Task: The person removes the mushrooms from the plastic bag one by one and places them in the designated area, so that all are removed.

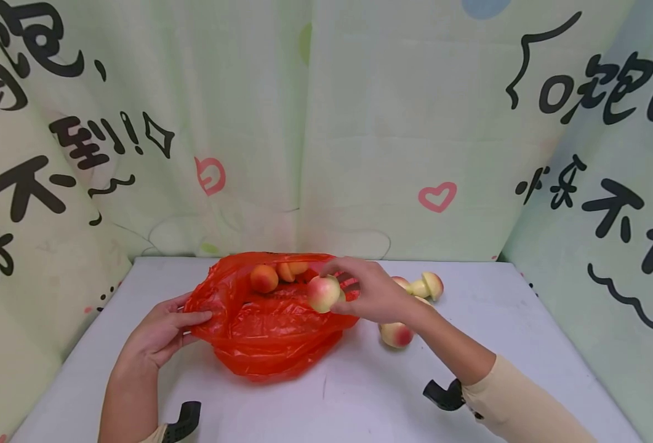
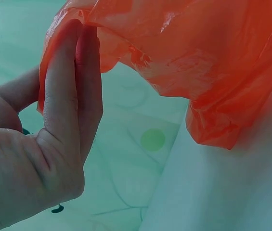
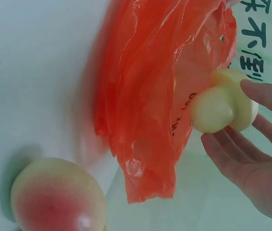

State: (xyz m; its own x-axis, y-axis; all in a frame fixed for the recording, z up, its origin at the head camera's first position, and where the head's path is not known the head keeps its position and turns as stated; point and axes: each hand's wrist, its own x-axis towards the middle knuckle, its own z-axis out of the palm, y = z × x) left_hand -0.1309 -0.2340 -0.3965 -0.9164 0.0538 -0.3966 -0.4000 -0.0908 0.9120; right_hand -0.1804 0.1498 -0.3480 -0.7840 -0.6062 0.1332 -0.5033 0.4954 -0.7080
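At the right side of the bag's mouth, the right hand [image 1: 372,284] holds a mushroom-shaped piece [image 1: 324,293] with a pink and cream cap. Thumb and fingers are parted only by the width of the cap and bear on its edge; the right wrist view shows the pale, rounded stem clear of the fingers. Whether the piece hangs just over the opening or slightly within it cannot be settled from these angles.

The left hand [image 1: 162,326] pinches the left edge of the red plastic bag [image 1: 273,332], thumb on the near face and fingers behind, with little gap between them. The left wrist view shows film draped over the fingertips. The bag rests on the white table [image 1: 326,412], its mouth spread and its film creased. Inside lie a rounded piece [image 1: 263,279] and, just beside it, another piece [image 1: 293,271], both tinted orange through or against the film.

To the right of the bag, partly behind the right forearm, further pieces lie on the table: one on its side with its stem showing [image 1: 432,286], and a red-capped one [image 1: 396,335] nearer the front edge. Beyond stands a pale curtain [image 1: 370,123] bearing black lettering [image 1: 613,206] and a pink heart [image 1: 437,197].
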